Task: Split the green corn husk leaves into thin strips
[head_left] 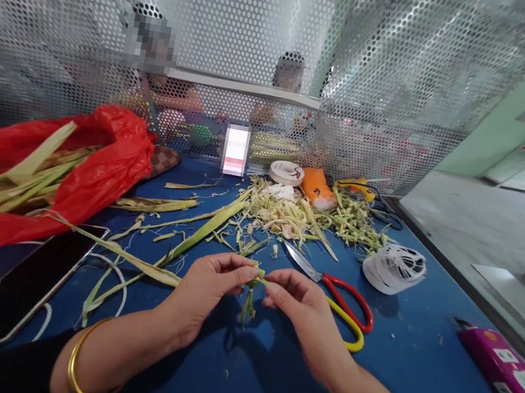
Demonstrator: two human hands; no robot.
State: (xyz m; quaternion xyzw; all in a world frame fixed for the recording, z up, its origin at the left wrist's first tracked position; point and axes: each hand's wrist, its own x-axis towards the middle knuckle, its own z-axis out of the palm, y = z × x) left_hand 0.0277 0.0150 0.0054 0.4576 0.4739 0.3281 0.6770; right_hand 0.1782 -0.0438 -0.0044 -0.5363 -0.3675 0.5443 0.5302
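Between my two hands hangs a small knotted piece of green husk strips (pixel 250 303), its loose ends pointing down. My left hand (pixel 217 283) pinches its top from the left with thumb and forefinger. From the right, my right hand (pixel 297 304) pinches a short strip at the same top. Just behind my right hand lie scissors (pixel 348 303) with one red and one yellow handle, blades pointing away to the left. Beyond the hands a pile of husk scraps (pixel 284 214) and long green husk leaves (pixel 208 231) lie on the blue table (pixel 229 387).
A red plastic bag (pixel 107 179) of husks and a tablet (pixel 22 290) with a white cable lie left. A tape roll (pixel 287 172), orange packet (pixel 319 189), white strip coil (pixel 395 268) and purple bottle-like object (pixel 506 371) are around. Behind stands a perforated metal screen (pixel 242 23), with people beyond.
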